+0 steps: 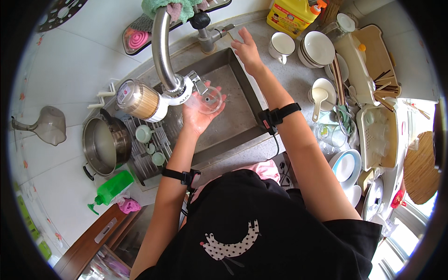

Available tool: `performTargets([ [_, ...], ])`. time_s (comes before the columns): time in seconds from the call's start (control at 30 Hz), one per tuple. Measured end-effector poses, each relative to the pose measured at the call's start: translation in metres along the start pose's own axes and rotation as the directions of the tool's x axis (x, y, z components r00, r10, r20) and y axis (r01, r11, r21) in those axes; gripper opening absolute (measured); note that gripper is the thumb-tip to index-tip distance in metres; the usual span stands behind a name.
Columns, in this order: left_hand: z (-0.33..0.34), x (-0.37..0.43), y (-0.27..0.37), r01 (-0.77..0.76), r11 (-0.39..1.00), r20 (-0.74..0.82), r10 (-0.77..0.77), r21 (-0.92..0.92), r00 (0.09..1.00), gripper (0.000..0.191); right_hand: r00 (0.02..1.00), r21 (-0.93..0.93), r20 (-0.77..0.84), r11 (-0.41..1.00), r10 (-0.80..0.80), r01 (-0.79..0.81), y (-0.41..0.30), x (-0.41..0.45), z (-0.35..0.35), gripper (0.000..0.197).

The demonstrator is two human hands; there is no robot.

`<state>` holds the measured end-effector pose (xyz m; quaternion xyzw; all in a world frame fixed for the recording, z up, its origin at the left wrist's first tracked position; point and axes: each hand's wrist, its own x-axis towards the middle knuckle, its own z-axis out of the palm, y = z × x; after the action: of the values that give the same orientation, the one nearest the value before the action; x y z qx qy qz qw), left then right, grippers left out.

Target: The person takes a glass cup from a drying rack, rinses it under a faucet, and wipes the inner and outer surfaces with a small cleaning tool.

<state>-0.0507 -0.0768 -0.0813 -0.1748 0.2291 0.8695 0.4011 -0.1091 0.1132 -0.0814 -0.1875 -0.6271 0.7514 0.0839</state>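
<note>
My left hand point(196, 120) is over the sink point(241, 115), palm up, holding a transparent cup point(211, 100) under the faucet filter point(178, 92). The fingers show through its wall, and the filter body hides part of the hand. Water is hard to make out against the transparent cup. My right hand point(249, 52) hovers above the sink's back right corner with its fingers spread and nothing in them. Just beyond its fingertips is the faucet's lever valve point(224, 29). A curved steel spout point(161, 45) leads down to the filter.
Left of the sink are a steel pot point(99, 145), a rack with small pale green cups point(143, 133) and a green pump bottle point(113, 187). On the right counter stand a white mug point(282, 44), stacked bowls point(316, 49), a rice paddle point(318, 98) and a yellow jug point(292, 15).
</note>
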Motion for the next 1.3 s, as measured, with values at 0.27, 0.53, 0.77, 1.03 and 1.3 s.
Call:
performTargets([
  [0.27,-0.01,-0.019,0.017,-0.031,0.999,0.005,0.031,-0.039,1.0,0.043,0.999,0.008,0.039,1.0,0.004,-0.004,0.007,0.016,0.006,0.065],
  [0.53,-0.011,-0.021,0.011,-0.002,1.0,0.038,0.002,0.011,0.999,0.044,0.991,-0.011,0.077,0.994,-0.111,0.112,0.003,-0.002,0.016,0.06],
  [0.77,0.003,-0.023,0.011,-0.072,0.997,0.121,0.07,0.013,0.99,0.041,0.78,0.367,0.441,0.704,0.444,-0.608,0.054,-0.054,0.039,0.021],
  [1.03,0.001,-0.044,0.03,-0.354,0.842,0.128,0.332,0.407,0.935,0.038,0.712,0.569,0.563,0.429,0.419,-0.702,0.026,-0.103,0.086,0.031],
  [1.3,-0.009,-0.044,0.034,-0.481,0.795,0.118,0.474,0.369,0.873,0.041,0.747,0.498,0.507,0.561,0.431,-0.661,0.017,-0.117,0.069,0.028],
])
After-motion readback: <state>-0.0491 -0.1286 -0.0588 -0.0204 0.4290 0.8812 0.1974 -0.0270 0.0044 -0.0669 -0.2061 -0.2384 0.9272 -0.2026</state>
